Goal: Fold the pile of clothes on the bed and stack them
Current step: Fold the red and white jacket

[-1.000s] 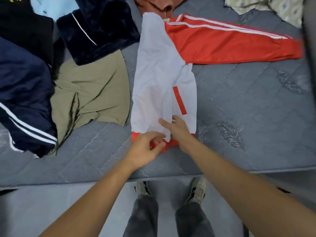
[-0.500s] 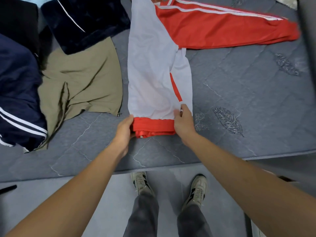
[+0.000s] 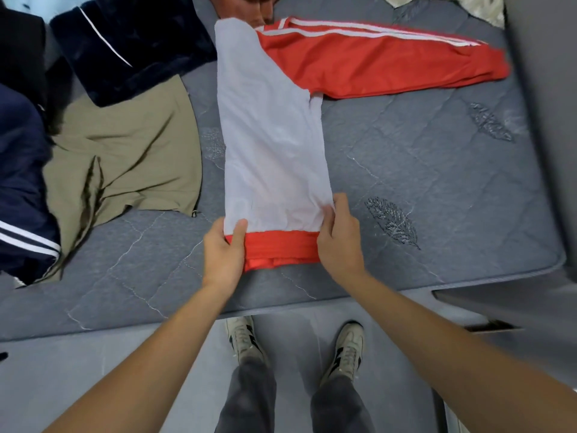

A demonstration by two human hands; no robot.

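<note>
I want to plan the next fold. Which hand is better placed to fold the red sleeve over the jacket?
Right. The right hand grips the jacket hem on the side where the red sleeve stretches out. The left hand holds the opposite corner, so it would cross over.

Clothes on the bed, with one jacket half folded

We see a red and pale grey jacket (image 3: 274,145) lying flat on the bed (image 3: 437,189), its grey body folded into a narrow lengthwise panel with the red hem band towards the near edge; one red sleeve (image 3: 384,64) with white stripes stretches out sideways to the right. Just to its left lies a khaki garment (image 3: 131,157), creased and spread loosely. A dark navy fleecy piece (image 3: 131,45) with a thin white line overlaps the khaki one's far edge, and a navy garment with white stripes (image 3: 22,189) is bunched at the far left. A rust-brown item (image 3: 246,7) peeks out beyond the jacket's top.
</note>
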